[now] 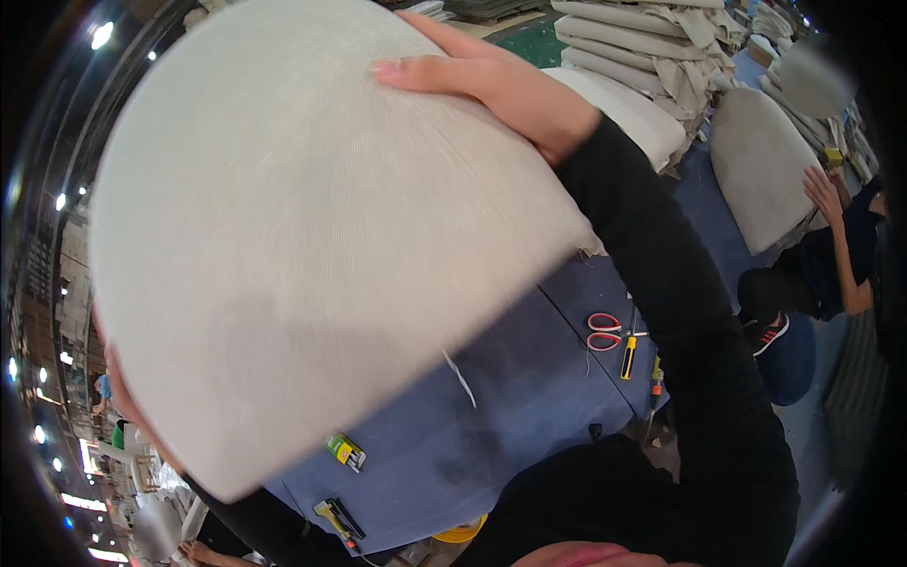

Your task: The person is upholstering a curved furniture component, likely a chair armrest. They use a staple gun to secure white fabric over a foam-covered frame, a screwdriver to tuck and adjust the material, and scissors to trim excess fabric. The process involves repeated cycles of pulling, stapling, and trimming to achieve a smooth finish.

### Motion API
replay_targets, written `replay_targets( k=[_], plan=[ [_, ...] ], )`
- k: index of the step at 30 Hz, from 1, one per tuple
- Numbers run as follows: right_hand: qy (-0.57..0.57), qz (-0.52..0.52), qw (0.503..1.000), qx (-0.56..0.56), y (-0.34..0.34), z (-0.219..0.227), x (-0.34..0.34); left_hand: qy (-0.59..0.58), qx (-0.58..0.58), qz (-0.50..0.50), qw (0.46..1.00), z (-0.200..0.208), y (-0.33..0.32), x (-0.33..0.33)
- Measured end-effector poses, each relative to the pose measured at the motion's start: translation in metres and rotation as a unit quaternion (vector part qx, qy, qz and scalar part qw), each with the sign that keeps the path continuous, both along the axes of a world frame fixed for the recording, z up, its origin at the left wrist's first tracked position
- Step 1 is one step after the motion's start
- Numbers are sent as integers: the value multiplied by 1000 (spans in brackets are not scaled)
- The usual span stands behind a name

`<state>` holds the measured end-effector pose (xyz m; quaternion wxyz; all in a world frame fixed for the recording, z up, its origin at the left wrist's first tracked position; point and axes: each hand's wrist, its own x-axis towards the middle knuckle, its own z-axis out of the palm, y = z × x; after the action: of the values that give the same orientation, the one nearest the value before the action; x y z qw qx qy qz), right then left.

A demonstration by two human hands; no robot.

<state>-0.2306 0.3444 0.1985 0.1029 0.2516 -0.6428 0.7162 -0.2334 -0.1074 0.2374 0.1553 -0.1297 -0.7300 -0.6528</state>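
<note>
A cushion (312, 217) was gripped by fingers of the left hand (130, 408) and right hand (482, 76). A small box (347, 452) was seen, contents indistinct.

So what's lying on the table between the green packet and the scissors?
A thin white strip, then a seam in the blue tabletop nearer the scissors, as the head view shows.

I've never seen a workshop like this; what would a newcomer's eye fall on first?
A large, pale, rounded panel fills the upper left, the person's right hand gripping its upper right edge and left hand at its left edge, mostly hidden. Lower right of it, red-handled scissors lie on the blue table.
</note>
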Motion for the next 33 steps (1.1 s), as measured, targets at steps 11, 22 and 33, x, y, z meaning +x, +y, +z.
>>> replay_targets(
  k=[11,22,33],
  plan=[
    [-142,-150,969,133,26,-137,-151,-83,-184,-9,979,-139,-27,-183],
    [-74,-424,816,386,20,-77,-68,171,-186,210,945,-237,-33,1],
    [290,-359,683,567,-154,-130,15,-412,-209,-190,866,-501,-34,337]
  ],
)
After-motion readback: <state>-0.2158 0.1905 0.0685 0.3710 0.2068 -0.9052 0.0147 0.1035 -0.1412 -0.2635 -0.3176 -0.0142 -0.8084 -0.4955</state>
